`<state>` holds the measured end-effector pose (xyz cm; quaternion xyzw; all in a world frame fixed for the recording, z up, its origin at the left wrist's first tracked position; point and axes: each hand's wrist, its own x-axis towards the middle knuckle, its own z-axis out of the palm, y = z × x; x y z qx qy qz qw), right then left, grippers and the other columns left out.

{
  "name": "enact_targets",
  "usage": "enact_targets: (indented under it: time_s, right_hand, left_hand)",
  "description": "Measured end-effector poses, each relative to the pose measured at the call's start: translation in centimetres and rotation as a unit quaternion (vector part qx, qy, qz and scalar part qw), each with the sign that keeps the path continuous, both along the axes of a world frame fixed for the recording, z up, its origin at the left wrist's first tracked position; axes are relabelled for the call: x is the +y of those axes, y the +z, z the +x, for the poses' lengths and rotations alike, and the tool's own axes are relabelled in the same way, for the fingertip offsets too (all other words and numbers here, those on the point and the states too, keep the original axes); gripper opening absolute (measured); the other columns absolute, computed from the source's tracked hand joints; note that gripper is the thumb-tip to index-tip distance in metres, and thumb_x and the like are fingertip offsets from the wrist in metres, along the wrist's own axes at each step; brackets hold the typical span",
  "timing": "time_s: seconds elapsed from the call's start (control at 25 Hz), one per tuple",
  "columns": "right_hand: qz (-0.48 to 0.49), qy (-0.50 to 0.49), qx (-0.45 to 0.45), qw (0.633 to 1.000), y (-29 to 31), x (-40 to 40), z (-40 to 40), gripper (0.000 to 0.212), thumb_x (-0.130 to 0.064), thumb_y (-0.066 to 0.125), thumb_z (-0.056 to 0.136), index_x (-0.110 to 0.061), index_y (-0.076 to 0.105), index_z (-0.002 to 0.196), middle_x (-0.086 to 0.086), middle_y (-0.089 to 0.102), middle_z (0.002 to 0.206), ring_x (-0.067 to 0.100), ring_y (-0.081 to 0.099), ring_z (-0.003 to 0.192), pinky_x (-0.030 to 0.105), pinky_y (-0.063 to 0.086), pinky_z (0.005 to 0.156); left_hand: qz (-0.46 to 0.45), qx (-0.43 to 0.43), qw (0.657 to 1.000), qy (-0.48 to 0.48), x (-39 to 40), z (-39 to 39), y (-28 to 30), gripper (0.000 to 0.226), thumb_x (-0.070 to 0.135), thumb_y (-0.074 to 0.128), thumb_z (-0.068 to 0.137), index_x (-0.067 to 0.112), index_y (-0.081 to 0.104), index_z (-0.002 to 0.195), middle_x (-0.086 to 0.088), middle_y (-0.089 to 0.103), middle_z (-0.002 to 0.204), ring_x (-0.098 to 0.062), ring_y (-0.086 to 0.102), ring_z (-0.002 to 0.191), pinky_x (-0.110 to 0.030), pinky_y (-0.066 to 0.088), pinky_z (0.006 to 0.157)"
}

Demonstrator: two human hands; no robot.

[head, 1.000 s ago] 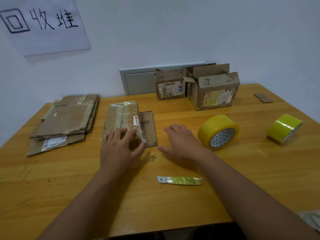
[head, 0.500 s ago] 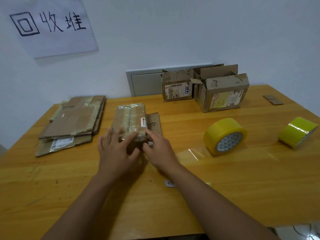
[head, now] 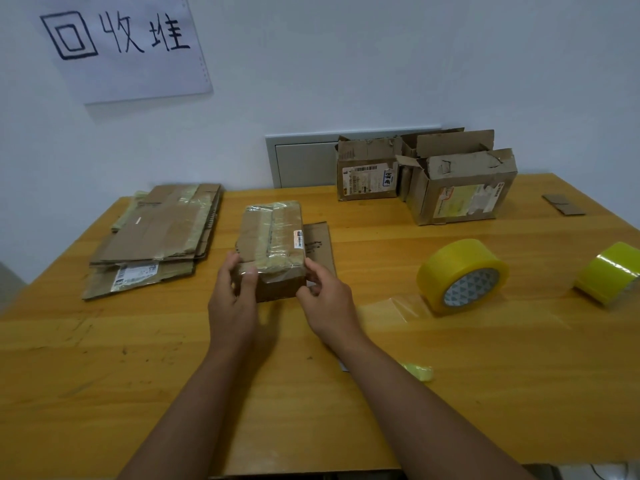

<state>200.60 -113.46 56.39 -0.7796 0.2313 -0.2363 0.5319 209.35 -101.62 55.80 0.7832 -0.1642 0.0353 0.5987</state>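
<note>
A small cardboard box (head: 272,237), wrapped in clear and yellowish tape, sits mid-table on top of a flat cardboard piece (head: 320,244). My left hand (head: 233,299) grips its near left corner, thumb on the front face. My right hand (head: 327,299) holds its near right corner with curled fingers. The box's near end looks raised slightly off the table. A tape-wrapped knife (head: 417,370) lies on the table, mostly hidden behind my right forearm.
A pile of flattened cardboard (head: 159,233) lies at left. Two open cardboard boxes (head: 460,188) stand at the back right. Two yellow tape rolls (head: 462,275) (head: 607,273) rest at right, and a cardboard scrap (head: 562,204) lies far right. The wooden table (head: 104,375) ends near me.
My right hand moved left from the bare table onto the box's right corner. Both hands now grasp the box's near end, which has lifted a little.
</note>
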Motion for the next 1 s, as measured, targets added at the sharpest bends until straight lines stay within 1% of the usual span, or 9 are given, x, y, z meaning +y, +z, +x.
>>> enact_targets:
  time_s: [0.16,0.24,0.28,0.4,0.56,0.64,0.72,0.84,1.0]
  right_hand:
    - [0.086,0.003,-0.024,0.996,-0.1,-0.1,0.1,0.048,-0.019,0.059,0.094,-0.017,0.05,0.141,-0.007,0.061,0.124,-0.003,0.057,0.102,0.015,0.047,0.089]
    - [0.144,-0.018,-0.038,0.989,-0.3,-0.5,0.3,0.034,-0.033,0.059,0.095,-0.02,0.06,0.127,-0.006,0.066,0.121,0.003,0.061,0.103,0.026,0.051,0.092]
    - [0.144,-0.032,-0.035,0.989,-0.3,-0.8,0.4,0.027,-0.041,0.059,0.095,-0.022,0.065,0.113,-0.006,0.07,0.11,0.006,0.064,0.099,0.033,0.053,0.092]
    - [0.138,-0.045,-0.022,0.989,-0.3,-1.6,0.7,0.029,-0.045,0.063,0.091,-0.018,0.071,0.086,-0.011,0.071,0.084,0.006,0.066,0.088,0.04,0.055,0.088]
    - [0.139,-0.031,-0.019,0.99,-0.3,-2.0,1.1,0.037,-0.048,0.072,0.082,-0.013,0.069,0.094,-0.01,0.07,0.097,0.006,0.065,0.091,0.042,0.055,0.088]
    - [0.093,-0.017,-0.012,0.995,0.2,-2.0,1.1,0.045,-0.049,0.073,0.082,-0.019,0.062,0.114,-0.013,0.061,0.11,0.001,0.06,0.09,0.03,0.055,0.081]
    - [-0.03,-0.001,-0.004,1.0,0.5,-2.1,1.4,0.049,-0.044,0.071,0.086,-0.024,0.057,0.128,-0.013,0.054,0.115,-0.002,0.055,0.091,0.018,0.045,0.076]
    - [-0.215,0.016,0.005,0.977,-0.2,-2.2,2.3,0.038,-0.036,0.064,0.092,-0.021,0.059,0.127,0.001,0.059,0.117,0.015,0.056,0.104,0.023,0.042,0.08]
    - [-0.269,0.028,0.01,0.963,-0.6,-2.6,2.4,0.034,-0.031,0.06,0.095,-0.014,0.058,0.124,0.006,0.06,0.112,0.021,0.056,0.101,0.033,0.048,0.081]
  left_hand:
    - [-0.047,0.022,0.999,-0.007,0.2,0.5,0.0,0.037,0.034,0.051,0.101,0.02,0.055,0.134,0.003,0.05,0.144,-0.006,0.046,0.128,-0.02,0.041,0.101]
    - [-0.05,0.022,0.998,-0.015,0.3,0.6,-0.1,0.037,0.032,0.055,0.099,0.02,0.056,0.133,0.004,0.05,0.145,-0.005,0.045,0.128,-0.015,0.041,0.099]
    - [-0.044,0.014,0.999,-0.018,0.3,0.6,-0.1,0.034,0.031,0.057,0.098,0.022,0.057,0.131,0.004,0.048,0.146,-0.004,0.044,0.129,-0.014,0.04,0.099]
    - [0.008,-0.032,0.999,-0.029,0.4,0.7,-0.1,0.029,0.027,0.062,0.094,0.029,0.061,0.123,0.003,0.043,0.149,0.002,0.036,0.127,0.006,0.031,0.084]
    - [0.041,-0.057,0.997,-0.038,0.5,1.1,-0.3,0.03,0.024,0.066,0.091,0.028,0.062,0.121,0.004,0.04,0.145,0.003,0.035,0.122,0.007,0.033,0.077]
    - [0.054,-0.079,0.995,-0.034,0.6,1.5,-0.6,0.028,0.025,0.069,0.089,0.03,0.062,0.116,0.005,0.041,0.139,0.001,0.038,0.118,-0.005,0.038,0.082]
    - [0.078,-0.113,0.99,-0.014,0.5,2.0,-0.8,0.027,0.026,0.07,0.088,0.025,0.065,0.115,0.001,0.043,0.135,-0.005,0.041,0.118,-0.023,0.043,0.088]
    - [0.108,-0.136,0.985,-0.008,0.7,2.6,-1.2,0.028,0.027,0.07,0.089,0.021,0.066,0.116,-0.004,0.045,0.133,-0.012,0.044,0.121,-0.033,0.045,0.089]
    - [0.102,-0.13,0.984,-0.061,1.6,2.9,-1.1,0.031,0.018,0.068,0.09,0.025,0.065,0.12,0.004,0.041,0.133,-0.005,0.04,0.123,-0.029,0.046,0.092]
